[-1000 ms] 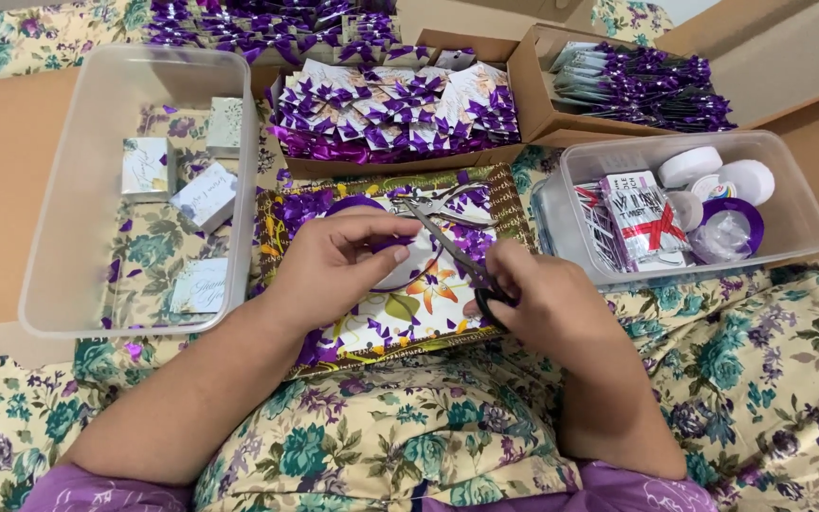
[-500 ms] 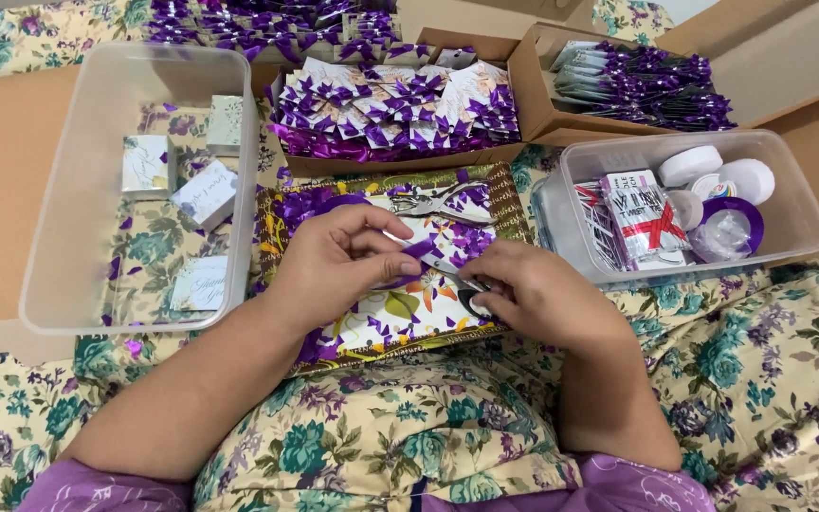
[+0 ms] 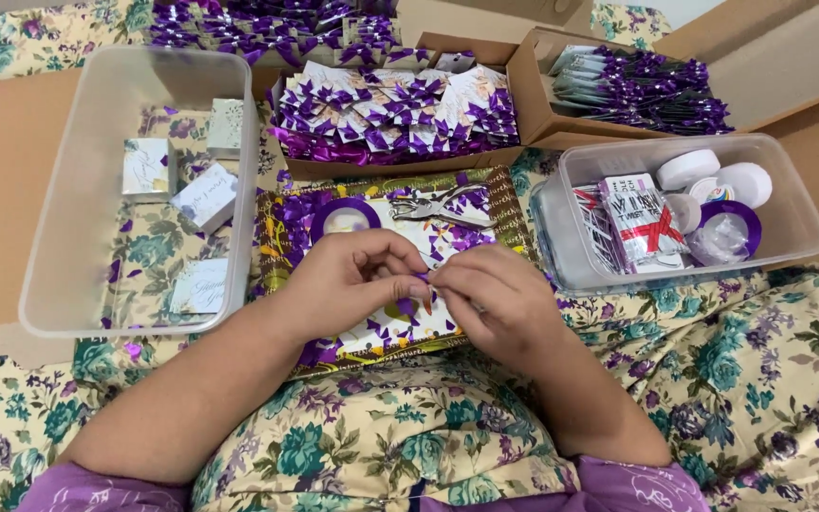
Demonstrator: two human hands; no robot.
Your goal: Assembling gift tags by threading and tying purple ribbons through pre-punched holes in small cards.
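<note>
1. Sitting over a floral cloth [image 3: 779, 379], we have the work spread out in front of our lap.
2. Beyond it stands a cardboard box [image 3: 395, 118] packed with small cards tied with purple bows, and a second cardboard box [image 3: 637, 90] of the same kind to its right.
3. At our left sits a clear plastic tub [image 3: 135, 190] with a few small white boxes lying apart inside; at our right a smaller clear tub [image 3: 684, 209] holds white tape rolls, a purple ribbon spool and a packet.
4. Between the tubs lies a patterned tray [image 3: 372, 265] strewn with purple ribbon scraps, with a purple ribbon roll [image 3: 343, 218] and a metal hole punch [image 3: 443, 204] at its far end.
5. Our left hand [image 3: 348, 284] and right hand [image 3: 495, 299] meet over the middle of the tray, fingertips touching.
6. Both hands are pinched shut on a small piece of purple ribbon [image 3: 424, 280], which is mostly hidden between the fingertips, just above the tray.
</note>
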